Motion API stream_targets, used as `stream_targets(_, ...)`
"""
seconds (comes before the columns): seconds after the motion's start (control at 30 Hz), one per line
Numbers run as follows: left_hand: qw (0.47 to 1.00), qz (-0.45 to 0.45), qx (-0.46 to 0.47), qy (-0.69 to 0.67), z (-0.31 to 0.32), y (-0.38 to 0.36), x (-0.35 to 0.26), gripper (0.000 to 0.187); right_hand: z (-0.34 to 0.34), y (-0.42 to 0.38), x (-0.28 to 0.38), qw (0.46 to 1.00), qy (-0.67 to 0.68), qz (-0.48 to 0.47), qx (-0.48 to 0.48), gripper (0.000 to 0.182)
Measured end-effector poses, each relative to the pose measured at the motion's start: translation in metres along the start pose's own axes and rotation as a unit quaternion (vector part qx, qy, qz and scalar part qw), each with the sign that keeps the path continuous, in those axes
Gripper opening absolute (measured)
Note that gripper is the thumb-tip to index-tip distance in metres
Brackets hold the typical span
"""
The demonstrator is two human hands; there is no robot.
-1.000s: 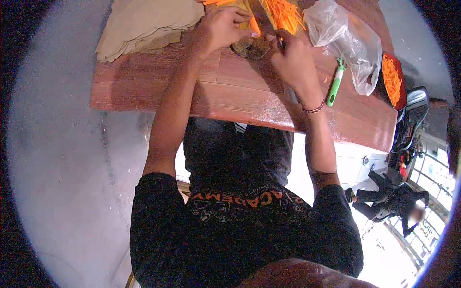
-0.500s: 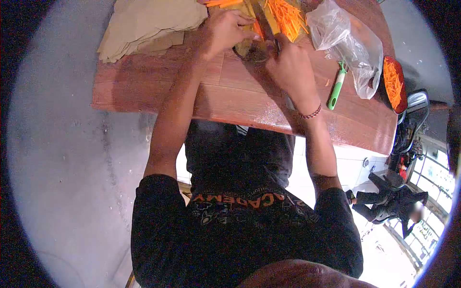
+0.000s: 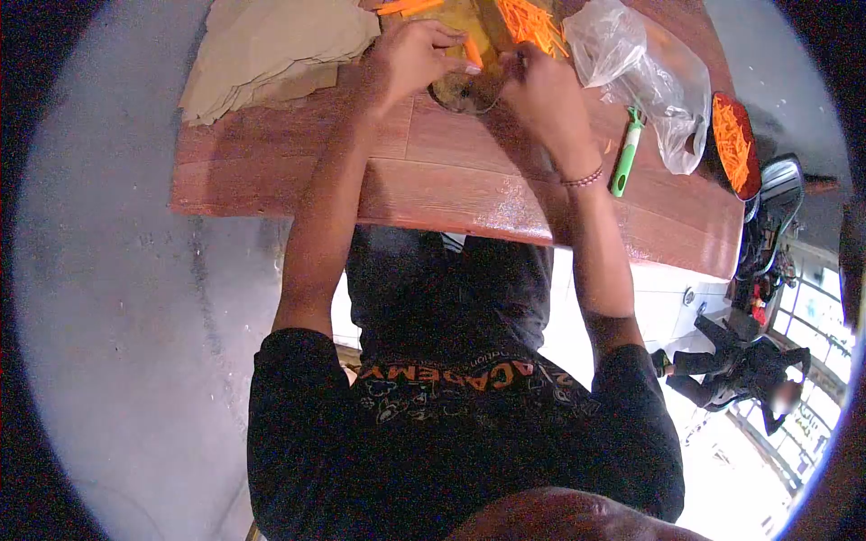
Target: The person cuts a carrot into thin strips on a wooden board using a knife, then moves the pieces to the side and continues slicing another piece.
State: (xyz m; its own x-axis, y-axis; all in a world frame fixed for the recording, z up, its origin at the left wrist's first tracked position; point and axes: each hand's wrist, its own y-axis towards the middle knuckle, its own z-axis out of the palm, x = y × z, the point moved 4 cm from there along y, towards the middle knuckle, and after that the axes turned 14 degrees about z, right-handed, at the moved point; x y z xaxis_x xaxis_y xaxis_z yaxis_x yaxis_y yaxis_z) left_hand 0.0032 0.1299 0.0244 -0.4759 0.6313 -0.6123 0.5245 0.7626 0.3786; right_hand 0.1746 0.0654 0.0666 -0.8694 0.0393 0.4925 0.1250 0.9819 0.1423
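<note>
My left hand (image 3: 417, 59) is closed, thumb and fingers pinching an orange carrot piece (image 3: 473, 50) on the wooden cutting board (image 3: 456, 96). My right hand (image 3: 548, 95) is wrapped round the handle of a knife (image 3: 492, 25). Its dark blade points away from me, just right of the carrot piece; the far end runs out of view. Beyond my right hand lies a heap of thin carrot strips (image 3: 530, 25). More carrot sticks (image 3: 406, 6) rest past my left hand at the top edge.
Overlapping brown paper sheets (image 3: 280, 50) cover the table's left part. On the right are a clear plastic bag (image 3: 645, 68), a green-and-white peeler (image 3: 626, 153) and a red tray of carrot shreds (image 3: 732, 144). Another person (image 3: 740, 370) is in the background.
The knife blade has shifted slightly left and looks tilted or blurred. My right hand has moved a little up and away from me. My left hand keeps its pinch on the carrot piece.
</note>
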Motion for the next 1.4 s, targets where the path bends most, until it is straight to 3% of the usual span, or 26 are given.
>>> stream_targets(0.2,1.0,-0.01,0.008,-0.009,-0.005,-0.001,-0.002,0.053,-0.013,-0.011,0.001,0.999,0.044,0.014,0.01,0.03)
stream_targets(0.27,1.0,0.027,0.002,0.014,-0.007,-0.002,-0.004,0.051,-0.013,-0.017,0.005,0.999,0.042,0.013,0.01,0.03)
stream_targets(0.4,1.0,-0.011,-0.005,-0.016,-0.002,-0.002,0.001,0.05,-0.013,-0.028,0.008,0.996,0.064,0.037,0.048,0.028)
stream_targets(0.5,1.0,0.019,-0.007,0.015,-0.002,-0.001,0.005,0.051,-0.012,-0.029,0.01,0.996,0.067,0.036,0.051,0.027)
stream_targets(0.57,0.993,0.1,-0.011,0.057,-0.002,-0.001,0.005,0.05,-0.011,-0.029,0.01,0.996,0.066,0.04,0.054,0.026)
stream_targets(0.67,1.0,0.029,0.005,0.002,-0.005,-0.001,0.001,0.048,-0.013,-0.03,0.013,0.996,0.067,0.036,0.052,0.026)
stream_targets(0.8,0.994,0.098,0.005,0.045,-0.006,0.0,-0.001,0.048,-0.013,-0.031,0.015,0.998,0.042,0.021,0.04,0.027)
stream_targets(0.87,0.999,0.037,0.023,0.022,-0.005,-0.001,-0.001,0.049,-0.01,-0.031,0.013,0.999,0.033,0.009,0.031,0.026)
stream_targets(0.97,0.999,0.014,0.035,0.027,-0.006,0.0,-0.005,0.05,-0.008,-0.032,0.018,1.0,0.008,-0.012,0.015,0.026)
stream_targets(1.3,0.997,0.055,0.019,0.049,-0.005,0.002,-0.002,0.05,-0.008,-0.021,0.023,1.0,0.012,-0.001,0.024,0.03)
stream_targets(1.4,0.999,0.009,0.028,0.034,-0.009,0.002,-0.011,0.051,-0.007,-0.012,0.011,1.0,0.015,0.0,0.015,0.03)
